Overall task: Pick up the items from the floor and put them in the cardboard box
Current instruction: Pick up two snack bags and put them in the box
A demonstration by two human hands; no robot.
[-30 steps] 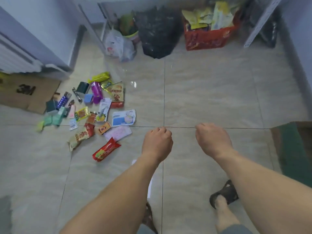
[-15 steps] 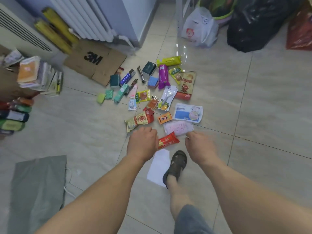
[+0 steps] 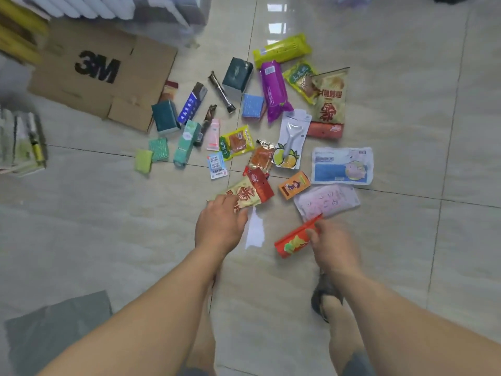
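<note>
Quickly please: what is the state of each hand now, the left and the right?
Left hand: closing on the end of the tan and red snack packet.
Right hand: closed on the red snack packet.

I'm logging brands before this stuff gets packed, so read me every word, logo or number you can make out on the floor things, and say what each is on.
"3M": large black letters on the flattened cardboard.
Purple packet: a short run of white letters down its side, too blurred to read.
Blue stick packet: white characters, too blurred.
Big snack bag: large red characters, not legible.
Small white label: print too small.
Everything else: too small or blurred.
</note>
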